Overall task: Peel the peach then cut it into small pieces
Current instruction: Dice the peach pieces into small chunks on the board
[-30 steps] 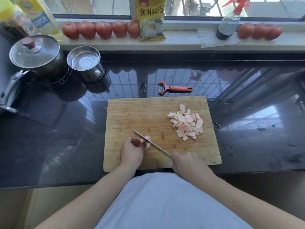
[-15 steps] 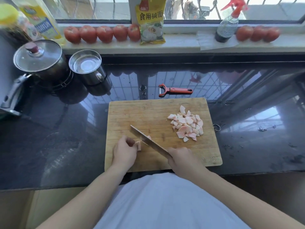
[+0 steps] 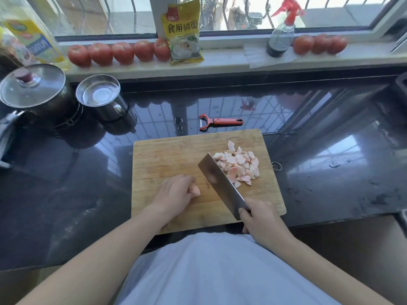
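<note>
Counts, head view:
Tomatoes: 8 on the sill, 5 in the left row (image 3: 122, 52), 3 in the right row (image 3: 319, 44).
Board (image 3: 167, 157): 1.
Cleaver (image 3: 221, 183): 1.
Peeler (image 3: 220, 122): 1.
Lidded pot (image 3: 33, 89): 1.
Steel cup (image 3: 101, 96): 1.
Spray bottle (image 3: 280, 36): 1.
Yellow packet (image 3: 184, 33): 1.
Oil bottle (image 3: 30, 34): 1.
Hands: 2, left (image 3: 176, 194), right (image 3: 262, 221).
Peach pieces (image 3: 239, 165): one pile, too many to count, plus 1 piece (image 3: 195, 190) apart.

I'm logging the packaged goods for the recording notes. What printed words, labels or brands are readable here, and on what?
"食用碱面": large dark characters on the yellow packet leaning against the window frame on the sill.
Red logo at the top of that packet: too small to read.
Label on the yellow oil bottle, far left: blurred, unreadable.
Spray bottle: no readable text.
</note>
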{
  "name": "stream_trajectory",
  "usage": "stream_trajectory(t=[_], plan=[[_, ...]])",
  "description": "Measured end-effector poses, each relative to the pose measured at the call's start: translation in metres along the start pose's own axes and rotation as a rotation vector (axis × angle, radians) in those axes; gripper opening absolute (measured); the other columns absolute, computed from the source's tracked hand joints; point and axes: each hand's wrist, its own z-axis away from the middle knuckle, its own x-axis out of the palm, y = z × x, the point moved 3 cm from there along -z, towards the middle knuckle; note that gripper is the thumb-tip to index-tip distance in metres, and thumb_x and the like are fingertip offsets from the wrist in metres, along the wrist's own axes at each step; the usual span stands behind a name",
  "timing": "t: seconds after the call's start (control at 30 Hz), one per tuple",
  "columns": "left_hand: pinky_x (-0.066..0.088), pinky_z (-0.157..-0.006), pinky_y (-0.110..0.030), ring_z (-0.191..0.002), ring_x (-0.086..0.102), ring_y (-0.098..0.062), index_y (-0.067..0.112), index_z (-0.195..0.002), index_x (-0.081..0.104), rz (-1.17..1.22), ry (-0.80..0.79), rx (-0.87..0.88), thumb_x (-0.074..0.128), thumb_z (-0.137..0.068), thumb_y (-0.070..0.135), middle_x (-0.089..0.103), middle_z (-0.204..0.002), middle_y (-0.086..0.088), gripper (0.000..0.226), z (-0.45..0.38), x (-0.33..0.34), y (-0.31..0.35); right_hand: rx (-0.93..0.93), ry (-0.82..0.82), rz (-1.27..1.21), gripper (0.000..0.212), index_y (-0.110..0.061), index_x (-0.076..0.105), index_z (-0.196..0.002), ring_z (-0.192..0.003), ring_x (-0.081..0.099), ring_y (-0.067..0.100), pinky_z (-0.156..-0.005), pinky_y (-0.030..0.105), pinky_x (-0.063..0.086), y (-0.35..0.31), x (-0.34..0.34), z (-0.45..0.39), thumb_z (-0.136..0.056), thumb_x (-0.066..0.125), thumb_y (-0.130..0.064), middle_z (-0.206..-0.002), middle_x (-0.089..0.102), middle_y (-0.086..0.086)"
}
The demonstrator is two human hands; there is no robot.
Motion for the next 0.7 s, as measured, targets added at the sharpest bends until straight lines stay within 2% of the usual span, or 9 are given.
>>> stream_trajectory(t=[0.03, 0.1, 0.23, 0.33, 0.4, 0.47, 0.57, 0.7], plan=[[0.053, -0.095, -0.039, -0.112, 0.062, -0.022, 0.024, -0.124, 0.066, -0.001, 0.035, -0.018, 0.068, -0.099, 0.032, 0.068, -0.115, 0.005, 0.026, 0.0, 0.003, 0.004, -0.005, -0.01, 0.009, 0.024, -0.008, 0.059, -0.083, -0.057, 0.069, 0.016, -0.063, 0.044, 0.056, -0.001, 0.002, 0.001, -0.1, 0.046, -0.019, -0.069, 0.067, 0.007], [0.049, -0.092, -0.037, -0.108, 0.062, -0.022, 0.026, -0.114, 0.064, -0.009, 0.117, -0.07, 0.069, -0.097, 0.036, 0.069, -0.108, 0.007, 0.02, -0.001, 0.01, 0.011, -0.029, -0.021, 0.046, 0.025, -0.015, 0.055, -0.078, -0.066, 0.069, 0.023, -0.065, 0.046, 0.057, -0.004, 0.006, 0.002, -0.1, 0.045, -0.02, -0.073, 0.065, 0.006], [0.033, -0.089, -0.039, -0.107, 0.056, -0.02, 0.029, -0.101, 0.057, -0.019, 0.172, -0.161, 0.057, -0.099, 0.037, 0.063, -0.106, 0.009, 0.008, 0.005, 0.022, 0.017, -0.069, -0.016, 0.185, 0.026, -0.022, 0.043, -0.076, -0.078, 0.062, 0.031, -0.069, 0.042, 0.052, -0.008, 0.012, -0.001, -0.102, 0.042, -0.021, -0.08, 0.063, 0.008], [0.023, -0.086, -0.038, -0.108, 0.053, -0.02, 0.036, -0.095, 0.051, -0.053, 0.191, -0.181, 0.052, -0.101, 0.039, 0.059, -0.101, 0.012, 0.007, 0.01, 0.023, 0.018, -0.068, -0.04, 0.265, 0.02, -0.018, 0.05, -0.085, -0.082, 0.061, 0.034, -0.073, 0.041, 0.053, -0.009, 0.017, -0.005, -0.103, 0.04, -0.021, -0.089, 0.067, 0.012], [0.024, -0.09, -0.041, -0.108, 0.052, -0.02, 0.037, -0.091, 0.05, -0.094, 0.177, -0.184, 0.051, -0.102, 0.039, 0.06, -0.1, 0.012, 0.011, 0.011, 0.024, 0.016, -0.077, -0.07, 0.276, 0.019, -0.015, 0.054, -0.09, -0.078, 0.059, 0.031, -0.071, 0.039, 0.052, -0.01, 0.021, -0.007, -0.102, 0.041, -0.022, -0.088, 0.066, 0.011], [0.025, -0.095, -0.042, -0.106, 0.055, -0.02, 0.037, -0.091, 0.053, -0.103, 0.192, -0.18, 0.054, -0.101, 0.038, 0.064, -0.097, 0.013, 0.01, 0.011, 0.026, 0.012, -0.091, -0.098, 0.311, 0.019, -0.017, 0.049, -0.086, -0.073, 0.053, 0.028, -0.066, 0.035, 0.046, -0.012, 0.023, -0.008, -0.102, 0.041, -0.021, -0.082, 0.061, 0.009], [0.024, -0.105, -0.042, -0.102, 0.054, -0.018, 0.033, -0.091, 0.057, 0.013, 0.221, -0.205, 0.058, -0.1, 0.043, 0.059, -0.085, 0.016, 0.014, 0.012, 0.034, 0.006, -0.103, -0.078, 0.332, 0.017, -0.018, 0.049, -0.086, -0.074, 0.057, 0.03, -0.066, 0.037, 0.047, -0.013, 0.022, -0.009, -0.102, 0.041, -0.02, -0.086, 0.066, 0.012], [0.024, -0.11, -0.044, -0.102, 0.041, -0.013, 0.036, -0.081, 0.045, 0.092, 0.186, -0.273, 0.056, -0.1, 0.053, 0.051, -0.092, 0.015, 0.028, 0.011, 0.036, 0.004, -0.105, -0.087, 0.343, 0.018, -0.018, 0.047, -0.085, -0.071, 0.052, 0.027, -0.066, 0.036, 0.044, -0.012, 0.023, -0.009, -0.102, 0.042, -0.02, -0.082, 0.063, 0.01]])
